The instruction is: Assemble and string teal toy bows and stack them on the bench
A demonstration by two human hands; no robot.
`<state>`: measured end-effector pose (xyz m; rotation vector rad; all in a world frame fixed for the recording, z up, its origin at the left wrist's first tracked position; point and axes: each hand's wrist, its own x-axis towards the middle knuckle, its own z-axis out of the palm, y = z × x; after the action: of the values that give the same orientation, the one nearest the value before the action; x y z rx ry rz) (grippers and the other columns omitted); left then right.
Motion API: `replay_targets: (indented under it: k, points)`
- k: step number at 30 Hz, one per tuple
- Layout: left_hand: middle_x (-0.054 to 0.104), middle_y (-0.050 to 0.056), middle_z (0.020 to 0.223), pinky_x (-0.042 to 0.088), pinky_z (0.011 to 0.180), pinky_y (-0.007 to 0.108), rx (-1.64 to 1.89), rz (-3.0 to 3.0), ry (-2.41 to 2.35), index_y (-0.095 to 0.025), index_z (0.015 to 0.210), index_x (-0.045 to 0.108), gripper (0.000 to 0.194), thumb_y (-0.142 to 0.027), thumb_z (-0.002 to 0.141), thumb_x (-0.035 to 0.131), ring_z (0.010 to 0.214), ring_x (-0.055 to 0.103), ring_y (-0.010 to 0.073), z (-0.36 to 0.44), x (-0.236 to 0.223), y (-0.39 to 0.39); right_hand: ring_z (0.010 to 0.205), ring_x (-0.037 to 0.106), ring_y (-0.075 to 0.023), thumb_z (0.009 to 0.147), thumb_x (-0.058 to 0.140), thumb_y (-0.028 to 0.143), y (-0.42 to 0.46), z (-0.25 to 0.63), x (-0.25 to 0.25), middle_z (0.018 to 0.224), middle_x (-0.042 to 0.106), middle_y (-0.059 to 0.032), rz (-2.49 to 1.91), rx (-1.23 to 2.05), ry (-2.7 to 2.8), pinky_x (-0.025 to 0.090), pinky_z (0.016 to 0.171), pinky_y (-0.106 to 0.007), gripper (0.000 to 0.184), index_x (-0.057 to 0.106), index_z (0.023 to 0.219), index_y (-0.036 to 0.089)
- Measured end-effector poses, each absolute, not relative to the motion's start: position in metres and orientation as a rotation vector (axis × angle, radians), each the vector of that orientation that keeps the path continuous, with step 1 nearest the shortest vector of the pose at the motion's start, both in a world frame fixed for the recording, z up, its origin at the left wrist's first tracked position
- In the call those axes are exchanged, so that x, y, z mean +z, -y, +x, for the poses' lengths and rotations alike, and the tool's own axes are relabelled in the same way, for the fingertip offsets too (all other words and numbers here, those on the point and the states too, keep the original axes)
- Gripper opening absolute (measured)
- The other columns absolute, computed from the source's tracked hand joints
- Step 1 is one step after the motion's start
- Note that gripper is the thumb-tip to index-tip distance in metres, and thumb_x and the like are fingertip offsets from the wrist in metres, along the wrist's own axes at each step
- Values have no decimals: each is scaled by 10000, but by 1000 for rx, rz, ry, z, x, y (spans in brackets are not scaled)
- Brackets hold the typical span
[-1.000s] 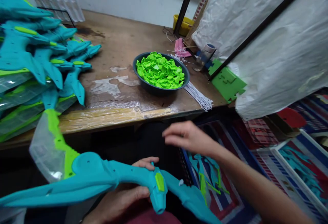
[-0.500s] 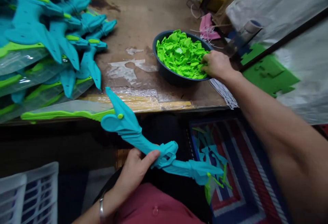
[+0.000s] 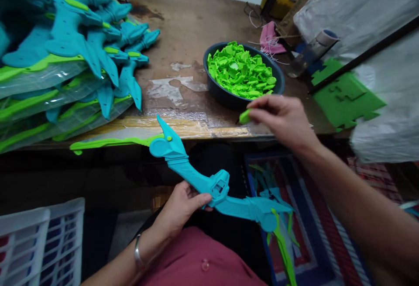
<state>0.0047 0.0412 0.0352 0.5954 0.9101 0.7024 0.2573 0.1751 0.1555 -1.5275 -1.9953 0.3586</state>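
Has teal toy bows [image 3: 68, 32] piled on the table [image 3: 186, 19], upper left. Grips another bow [image 3: 208, 184] with the left hand [image 3: 179, 206], lower centre. Pinches a lime-green piece [image 3: 244, 117] in the right hand [image 3: 283, 115] near the bowl [image 3: 225, 97], right of centre.

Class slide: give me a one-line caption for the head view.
Left hand holds a turquoise frame; right hand pinches a small green piece near the dark bowl.
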Motion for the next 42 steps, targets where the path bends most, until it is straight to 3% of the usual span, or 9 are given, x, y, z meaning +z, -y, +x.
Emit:
replay_targets:
  k: [4, 7, 17, 22, 25, 27, 31, 37, 42]
  points:
    - [779, 108, 986, 625, 700, 348, 713, 633, -900, -130, 998, 675, 436, -391, 716, 880, 853, 724, 244, 9, 37, -39, 773, 673, -154, 912, 699, 255, -85, 226, 136, 848, 706, -14, -1371, 1042, 1884, 546, 686, -268, 85, 756, 868, 210]
    - [767, 93, 964, 623, 693, 343, 720, 665, -907, -131, 990, 673, 412, -382, 729, 868, 854, 713, 239, 11, 39, -38, 784, 664, -153, 918, 684, 219, -48, 218, 115, 852, 695, -16, -1377, 1208, 1740, 534, 695, -269, 104, 776, 871, 226]
    - [756, 96, 990, 612, 638, 309, 726, 732, -929, -133, 996, 670, 392, -374, 739, 840, 852, 700, 233, 21, 44, -34, 795, 645, -171, 951, 656, 238, -25, 210, 90, 853, 660, -21, -1468, 1009, 1646, 519, 700, -294, 114, 765, 918, 243]
    - [743, 76, 908, 552, 537, 260, 730, 744, -970, -137, 974, 648, 417, -379, 710, 860, 713, 658, 183, 22, 41, -31, 894, 614, -187, 954, 643, 237, -19, 207, 78, 1006, 611, -43, -1532, 854, 1691, 529, 777, -322, 70, 710, 974, 246]
    - [671, 1, 700, 458, 467, 227, 720, 761, -1073, -155, 889, 628, 384, -381, 697, 873, 538, 550, 122, 25, 38, -30, 979, 595, -203, 891, 728, 252, -23, 210, 72, 1181, 585, -62, -1588, 823, 1695, 527, 832, -345, 311, 629, 1185, 250]
    - [691, 4, 733, 500, 548, 250, 754, 764, -1115, -164, 896, 635, 372, -379, 705, 870, 592, 591, 140, 27, 37, -30, 986, 587, -205, 856, 763, 256, -29, 214, 72, 1234, 567, -70, -1620, 880, 1718, 522, 819, -342, 456, 586, 1276, 244]
    - [757, 63, 925, 566, 794, 348, 791, 808, -1105, -163, 961, 656, 380, -401, 736, 848, 837, 682, 229, 32, 34, -31, 832, 560, -168, 833, 757, 204, -45, 220, 76, 1009, 569, -22, -1637, 1076, 1799, 482, 716, -301, 317, 659, 1134, 213]
    - [725, 79, 886, 553, 766, 381, 785, 960, -1252, -163, 904, 636, 363, -442, 745, 807, 815, 660, 256, 39, 27, -34, 713, 494, -127, 799, 732, 123, -62, 221, 79, 873, 521, 22, -1660, 1062, 1865, 407, 652, -271, 201, 628, 959, 186]
    - [698, 44, 821, 533, 708, 341, 837, 952, -1158, -164, 884, 615, 352, -416, 728, 805, 746, 620, 214, 43, 22, -41, 698, 472, -127, 786, 740, 132, -60, 223, 73, 852, 521, 25, -1675, 995, 1875, 386, 647, -269, 190, 630, 931, 190]
